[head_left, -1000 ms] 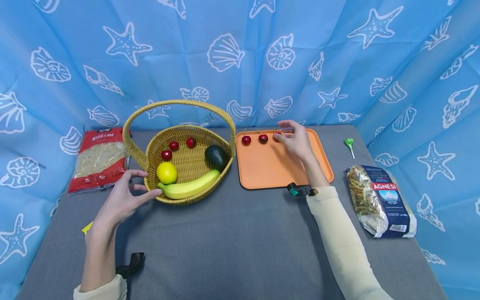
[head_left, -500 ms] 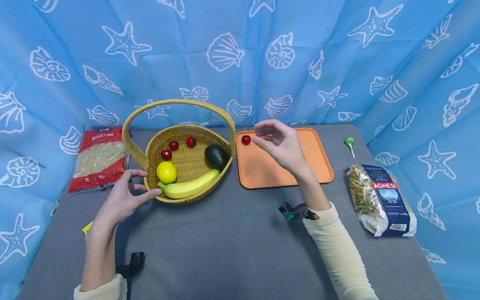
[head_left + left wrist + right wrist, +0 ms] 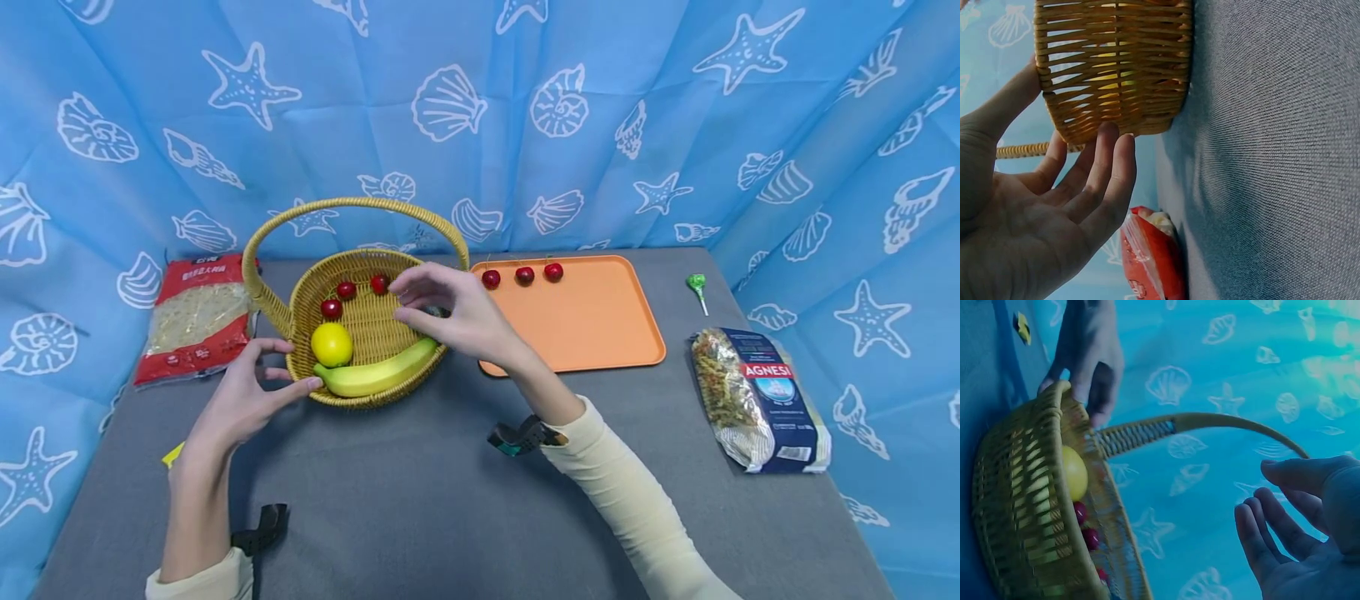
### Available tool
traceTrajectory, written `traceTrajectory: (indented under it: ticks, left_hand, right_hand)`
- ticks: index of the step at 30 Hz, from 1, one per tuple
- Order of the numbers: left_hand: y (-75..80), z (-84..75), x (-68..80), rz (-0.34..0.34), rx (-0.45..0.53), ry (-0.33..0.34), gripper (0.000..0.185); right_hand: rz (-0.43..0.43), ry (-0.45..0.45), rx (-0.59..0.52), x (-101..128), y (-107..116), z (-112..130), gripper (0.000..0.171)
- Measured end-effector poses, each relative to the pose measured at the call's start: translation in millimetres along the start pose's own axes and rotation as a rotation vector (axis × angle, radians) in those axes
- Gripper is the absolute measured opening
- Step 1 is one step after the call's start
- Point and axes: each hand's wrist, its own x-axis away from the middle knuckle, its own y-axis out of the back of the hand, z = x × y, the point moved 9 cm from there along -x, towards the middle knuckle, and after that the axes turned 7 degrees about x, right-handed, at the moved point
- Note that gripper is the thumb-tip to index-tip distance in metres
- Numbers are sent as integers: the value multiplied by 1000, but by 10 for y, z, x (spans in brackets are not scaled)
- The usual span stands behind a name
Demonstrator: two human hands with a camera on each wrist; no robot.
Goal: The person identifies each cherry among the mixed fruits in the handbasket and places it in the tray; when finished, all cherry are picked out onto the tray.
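Observation:
A woven handled basket (image 3: 360,398) holds a lemon (image 3: 332,344), a banana (image 3: 378,373) and three cherries (image 3: 347,290). My right hand (image 3: 420,302) hovers over the basket's right side, fingers loosely bent and empty, and covers most of a dark avocado (image 3: 436,312). My left hand (image 3: 281,371) rests against the basket's front-left wall with straight fingers; the left wrist view shows this hand (image 3: 1085,181) touching the wicker (image 3: 1116,69). Three more cherries (image 3: 524,275) line the back edge of an orange tray (image 3: 592,325). The right wrist view shows the empty right hand (image 3: 1272,512) beside the basket (image 3: 1029,506).
A red bag (image 3: 198,317) lies left of the basket and a pasta bag (image 3: 757,400) right of the tray. A green lollipop (image 3: 698,287) sits at the back right. Blue shell-print curtains close in the grey table (image 3: 450,500) on three sides.
My right hand has moved left from the tray's back edge to above the basket. The tray's three cherries, partly covered before, all show now. The left hand has not moved.

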Motion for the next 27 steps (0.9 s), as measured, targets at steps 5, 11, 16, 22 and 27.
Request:
traceTrajectory:
  ticks: [5,11,16,22,27]
  left_hand:
    - [3,28,-13,8,1,-2,87]
    - [8,18,-11,13,-2,-6,86]
    - [7,10,0,8,-1,-6,85]
    - [-1,-11,10,-1,6,-17,85]
    - [-3,-15,11,-7,0,-18,85]
  right_hand:
    - [93,-66,98,-409,-337,-229,28]
    - [180,-208,213,-770,-651,-658,29]
    - [205,-285,255,-929,-863,-925,29]
    - [230,-355,283,-1001,-1019,-1058,32]
    - [270,-421,279,-984,-1086,-1175,38]
